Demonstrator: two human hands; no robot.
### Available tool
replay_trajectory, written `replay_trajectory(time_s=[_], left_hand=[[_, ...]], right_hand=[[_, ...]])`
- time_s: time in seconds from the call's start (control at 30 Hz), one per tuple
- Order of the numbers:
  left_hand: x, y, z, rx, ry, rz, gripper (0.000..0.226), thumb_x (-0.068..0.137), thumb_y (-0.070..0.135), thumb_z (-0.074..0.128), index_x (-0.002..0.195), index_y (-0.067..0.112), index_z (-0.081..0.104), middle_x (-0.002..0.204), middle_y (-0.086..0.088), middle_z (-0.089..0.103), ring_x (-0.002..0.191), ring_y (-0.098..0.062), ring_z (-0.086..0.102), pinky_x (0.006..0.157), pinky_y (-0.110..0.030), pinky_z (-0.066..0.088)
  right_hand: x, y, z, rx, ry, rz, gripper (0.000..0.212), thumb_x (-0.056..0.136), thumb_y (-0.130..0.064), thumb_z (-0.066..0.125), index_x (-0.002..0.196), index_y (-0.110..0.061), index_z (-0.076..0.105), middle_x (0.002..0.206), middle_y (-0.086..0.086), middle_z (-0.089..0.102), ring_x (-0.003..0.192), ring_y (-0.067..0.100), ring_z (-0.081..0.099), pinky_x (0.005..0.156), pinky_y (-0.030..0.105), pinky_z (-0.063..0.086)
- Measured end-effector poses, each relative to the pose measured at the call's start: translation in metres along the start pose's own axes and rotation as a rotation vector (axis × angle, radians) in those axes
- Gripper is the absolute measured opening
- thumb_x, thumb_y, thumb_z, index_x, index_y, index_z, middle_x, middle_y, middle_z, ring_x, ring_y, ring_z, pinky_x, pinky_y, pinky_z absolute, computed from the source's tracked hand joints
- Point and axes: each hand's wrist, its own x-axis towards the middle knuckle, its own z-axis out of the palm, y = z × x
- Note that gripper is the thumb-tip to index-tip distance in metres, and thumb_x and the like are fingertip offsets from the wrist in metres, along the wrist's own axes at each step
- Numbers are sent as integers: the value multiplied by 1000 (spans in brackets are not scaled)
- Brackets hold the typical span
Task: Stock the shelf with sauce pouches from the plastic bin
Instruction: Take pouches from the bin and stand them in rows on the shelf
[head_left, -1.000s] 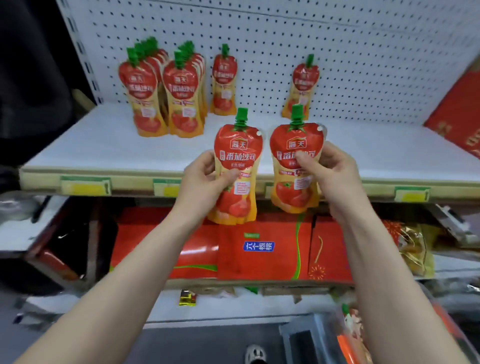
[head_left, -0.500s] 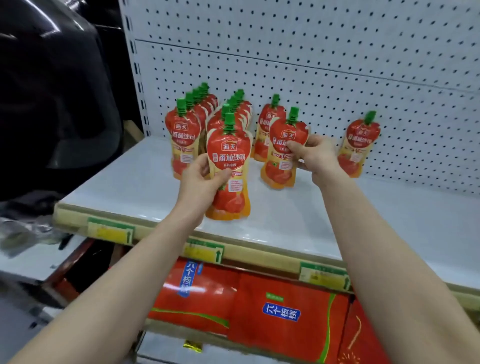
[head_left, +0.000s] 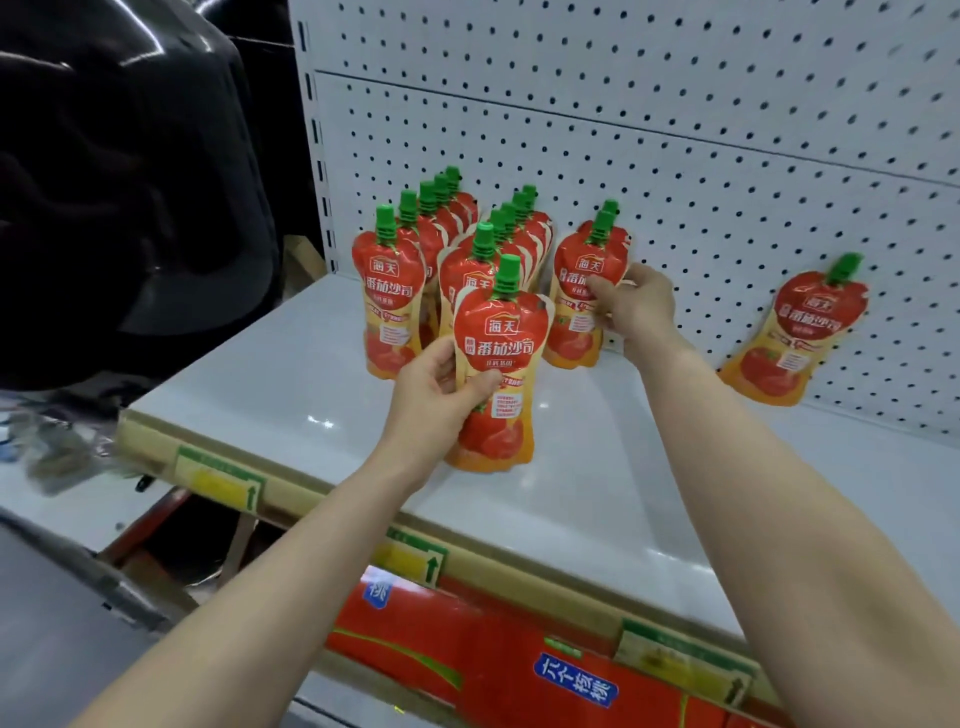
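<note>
Red foil sauce pouches, green caps: 2 in hand, placement step under way. Left hand (head_left: 434, 395), fingers wrapped round front pouch (head_left: 498, 364), base low over white shelf (head_left: 597, 499) ahead of middle row (head_left: 498, 244). Right hand (head_left: 636, 312), fingers pinching second pouch (head_left: 584, 296), set before a lone rear one. Next, likely: seat both upright, release. Left row (head_left: 410, 270) full; lone pouch (head_left: 795, 338) leaning on pegboard (head_left: 675, 130). Plastic bin not in view.

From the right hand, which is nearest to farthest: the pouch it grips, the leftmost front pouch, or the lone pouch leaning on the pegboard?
1. Gripped pouch, in the right hand.
2. Lone pouch, leaning to its right.
3. Leftmost front pouch, far left.
</note>
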Motion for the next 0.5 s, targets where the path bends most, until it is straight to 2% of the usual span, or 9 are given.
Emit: replay_trajectory(time_s=[0.13, 0.27, 0.33, 0.4, 0.43, 0.47, 0.5], left_hand=[[0, -3, 3, -12, -10, -6, 32, 84, 11, 70, 114, 19, 63, 107, 6, 73, 100, -8, 69, 82, -22, 56], [-2, -3, 5, -22, -24, -3, 31, 85, 11, 70, 114, 21, 63, 108, 6, 73, 101, -8, 68, 82, -22, 56], [-5, -2, 6, -27, -35, 2, 30, 85, 11, 69, 112, 22, 63, 107, 7, 73, 101, -7, 68, 81, -20, 56], [-7, 0, 8, -30, -48, 6, 29, 86, 11, 69, 111, 24, 62, 106, 9, 72, 99, -5, 68, 77, -17, 55], [-8, 0, 9, -34, -54, 6, 29, 86, 11, 68, 111, 24, 62, 106, 10, 72, 99, -3, 68, 76, -16, 55], [-9, 1, 11, -37, -61, 7, 29, 87, 11, 68, 112, 24, 62, 106, 10, 72, 99, -3, 68, 76, -16, 55], [-9, 1, 14, -40, -68, 9, 30, 87, 10, 67, 114, 22, 61, 107, 9, 71, 99, -3, 68, 77, -16, 55]], right_hand=[[1, 3, 0, -15, -15, -39, 16, 79, -28, 77, 89, -30, 64, 98, 2, 74, 87, 21, 73, 83, 48, 60], [-9, 0, -6, -28, -58, -69, 35, 84, -24, 75, 114, -16, 60, 101, 4, 73, 86, 19, 72, 84, 47, 60], [-23, -9, -16, -84, 4, -109, 38, 86, -25, 72, 118, -18, 54, 99, -2, 68, 84, 15, 70, 84, 44, 59], [-45, -21, -27, -144, 108, -197, 27, 90, -29, 66, 114, -21, 56, 96, -5, 65, 81, 14, 67, 81, 44, 59], [-59, -27, -31, -136, 86, -262, 17, 93, -31, 62, 108, -22, 60, 95, -4, 66, 80, 15, 67, 77, 43, 59], [-74, -32, -34, -118, -3, -328, 12, 96, -31, 58, 100, -21, 64, 93, -1, 69, 79, 15, 68, 71, 39, 59], [-90, -37, -36, -108, -129, -380, 16, 98, -30, 55, 95, -20, 68, 91, 3, 71, 76, 15, 68, 64, 35, 56]])
